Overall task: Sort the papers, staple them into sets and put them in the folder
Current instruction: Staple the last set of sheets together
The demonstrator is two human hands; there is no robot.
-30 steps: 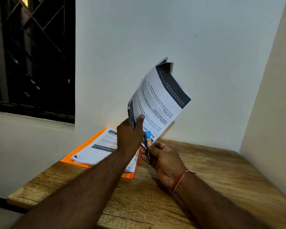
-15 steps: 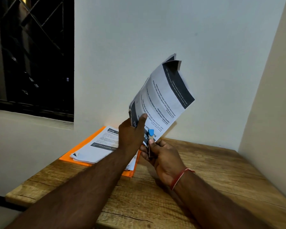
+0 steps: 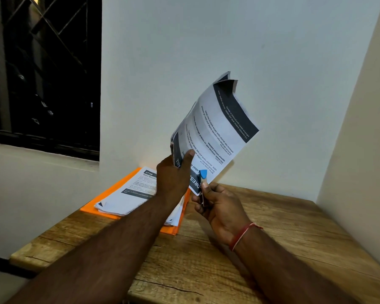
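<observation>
The left hand (image 3: 173, 176) grips a set of white printed sheets with dark grey header bands (image 3: 217, 132) by its lower edge, thumb across the front, holding it upright above the wooden worktop (image 3: 294, 227). The right hand (image 3: 219, 207) pinches a small dark stapler with a blue tip (image 3: 202, 175) at the set's bottom corner. Further left, a flat orange folder (image 3: 92, 211) lies on the worktop, carrying a loose stack of printed papers (image 3: 132, 194).

I see the printed set (image 3: 213, 132) raised near-upright, the blue-tipped stapler (image 3: 202, 174) at its lower corner; the remaining papers (image 3: 127, 194) are stacked on the orange folder (image 3: 110, 190).
</observation>
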